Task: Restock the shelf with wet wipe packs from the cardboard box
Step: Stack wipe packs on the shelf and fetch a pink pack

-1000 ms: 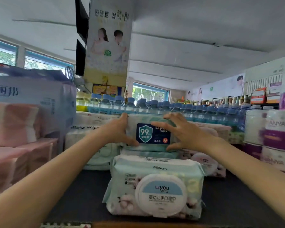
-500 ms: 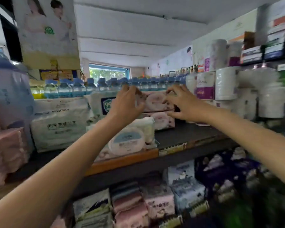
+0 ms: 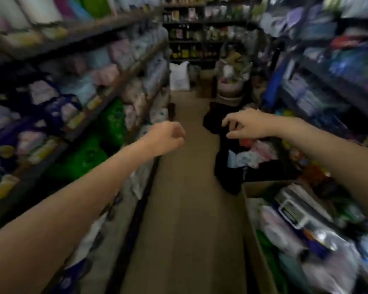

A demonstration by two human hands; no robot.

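Both hands are off the high shelf now, view swung down the aisle: left hand (image 3: 168,136) loosely curled, empty; right hand (image 3: 245,126) fingers slack, empty. Brown cardboard box (image 3: 250,188) sits near right — another pack likely next.

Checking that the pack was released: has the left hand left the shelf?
Yes. The left hand hangs empty over the aisle floor, away from the shelf.

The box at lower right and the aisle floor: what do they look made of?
Box: seemingly cardboard, matte brown with thin open flap edges, though blur hides any corrugation. Floor: a smooth, dull tan surface with faint lengthwise lines, possibly vinyl or laminate planks; I can't tell which.
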